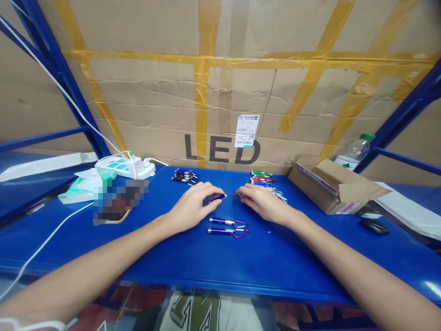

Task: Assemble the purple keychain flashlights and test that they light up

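Note:
My left hand [193, 208] pinches a small purple keychain flashlight [219, 197] between thumb and fingers, its end pointing right. Across a short gap, my right hand [264, 202] has its fingertips drawn together, with a dark speck at them too small to name. Two more purple flashlights, an upper one [220, 221] and a lower one [220, 231], lie side by side below the hands, their carabiner clips to the right. Beyond my left hand are black and blue flashlights [184, 176]. Green, red, blue and silver ones [260, 179] lie beyond my right hand.
On the blue table [206, 266], a power strip [127, 166], a packet [82, 186] and a phone [119, 207] sit left. An opened carton [330, 186], bottle [354, 151] and black mouse [374, 226] are right. A large taped cardboard box [155, 101] stands behind.

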